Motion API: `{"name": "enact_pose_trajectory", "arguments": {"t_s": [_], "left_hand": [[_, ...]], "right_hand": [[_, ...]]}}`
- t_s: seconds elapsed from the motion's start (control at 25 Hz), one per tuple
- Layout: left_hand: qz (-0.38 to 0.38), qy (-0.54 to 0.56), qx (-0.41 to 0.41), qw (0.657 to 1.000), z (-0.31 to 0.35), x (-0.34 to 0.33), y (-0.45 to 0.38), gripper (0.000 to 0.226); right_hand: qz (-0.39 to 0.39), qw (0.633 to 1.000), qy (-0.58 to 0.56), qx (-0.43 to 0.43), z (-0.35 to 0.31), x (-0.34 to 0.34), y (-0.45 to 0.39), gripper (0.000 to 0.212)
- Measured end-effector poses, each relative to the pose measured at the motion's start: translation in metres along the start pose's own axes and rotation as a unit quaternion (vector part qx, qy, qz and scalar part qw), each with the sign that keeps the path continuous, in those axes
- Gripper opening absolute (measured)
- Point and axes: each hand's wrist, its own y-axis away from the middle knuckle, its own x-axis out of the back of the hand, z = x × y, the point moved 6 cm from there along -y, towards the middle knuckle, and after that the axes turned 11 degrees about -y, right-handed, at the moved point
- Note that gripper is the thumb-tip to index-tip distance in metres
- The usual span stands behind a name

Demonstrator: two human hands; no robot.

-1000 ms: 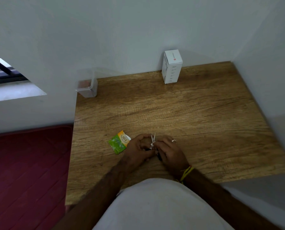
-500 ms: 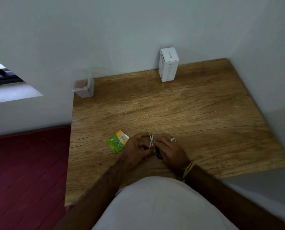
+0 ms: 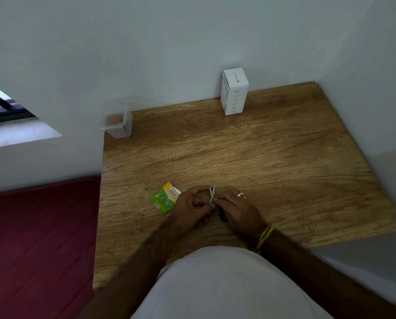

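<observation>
The person wears a plain white shirt (image 3: 227,284). It looks smooth, and it is all one colour from side to side. Both arms (image 3: 146,256) come out of it bare, all the way down to the hands. On the right hand (image 3: 238,210) there is a shiny silver ring (image 3: 241,194) on one finger. Round the right wrist sits a thin yellow band (image 3: 265,236) made of string, with a few strands lying side by side. A tiny orange bead (image 3: 269,225) sits on the band, close to the hand.
</observation>
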Motion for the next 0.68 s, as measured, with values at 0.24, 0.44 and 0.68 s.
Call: {"name": "enact_pose_trajectory", "arguments": {"t_s": [0.24,0.44,0.68], "left_hand": [[0.052,0.008,0.018,0.998,0.005,-0.001,-0.003,0.021],[0.054,0.015,0.025,0.998,0.004,-0.003,-0.005,0.018],[0.071,0.023,0.047,0.996,0.000,-0.004,-0.007,0.023]], "right_hand": [[0.114,0.990,-0.046,-0.071,0.006,0.018,0.017,0.021],[0.070,0.998,0.000,-0.004,-0.006,0.011,0.017,0.017],[0.044,0.998,0.042,-0.008,-0.002,0.001,0.018,0.018]]}}
